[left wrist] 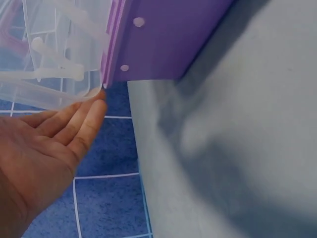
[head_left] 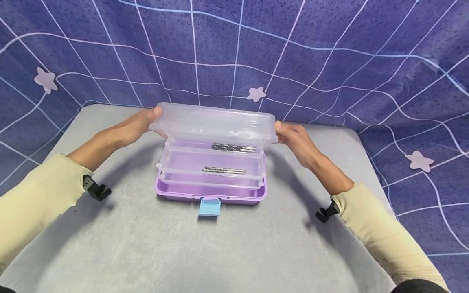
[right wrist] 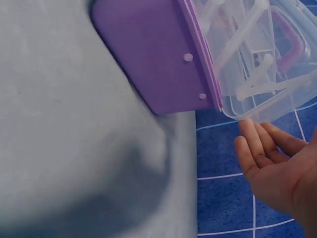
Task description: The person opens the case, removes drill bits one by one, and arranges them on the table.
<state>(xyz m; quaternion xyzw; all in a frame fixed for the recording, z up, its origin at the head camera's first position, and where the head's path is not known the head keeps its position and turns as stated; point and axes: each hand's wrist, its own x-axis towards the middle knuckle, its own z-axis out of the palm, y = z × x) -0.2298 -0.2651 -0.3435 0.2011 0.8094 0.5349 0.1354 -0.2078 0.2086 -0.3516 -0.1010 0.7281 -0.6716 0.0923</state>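
Observation:
A purple toolbox (head_left: 176,196) stands raised open on the table, its clear lid (head_left: 220,122) tilted up at the back. My left hand (head_left: 137,124) holds the lid's left end, thumb at the upper corner and fingers extended along the rim in the left wrist view. At the right end, my right hand (head_left: 296,140) holds the lid likewise, fingertips at its corner in the right wrist view. Clear stepped trays (head_left: 179,175) spread below it. Dark drill bits (head_left: 227,147) lie in the upper tray, silver drill bits (head_left: 223,170) in the lower one.
The blue latch (head_left: 209,207) hangs down at the toolbox's front. Grey cloth covers the table (head_left: 220,256). Behind it hangs a blue curtain (head_left: 220,40) with pale lines and stars. A pinkish handle (right wrist: 292,44) shows through the lid.

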